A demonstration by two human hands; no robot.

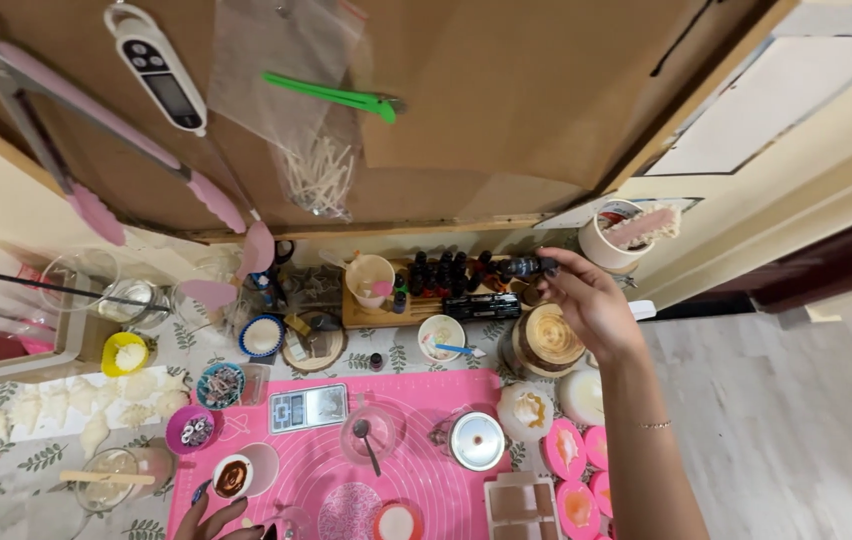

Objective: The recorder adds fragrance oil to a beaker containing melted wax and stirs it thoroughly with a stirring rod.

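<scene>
My right hand (586,300) is raised over the back of the table and pinches a small dark bottle (526,266) by its fingertips, just above a wooden rack of several similar dark bottles (441,275). My left hand (216,518) rests at the bottom edge, fingers spread, touching a small white cup of brown paste (232,477) on the pink mat (416,395).
On the pink mat lie a small digital scale (308,407), a glass bowl with a spoon (368,435), a metal-lidded jar (476,441) and pink moulds (571,455). A wooden-topped jar (546,340), cups, glass beakers (76,280) and white wax pieces (96,405) crowd the left. A board holds tongs, a thermometer and wicks.
</scene>
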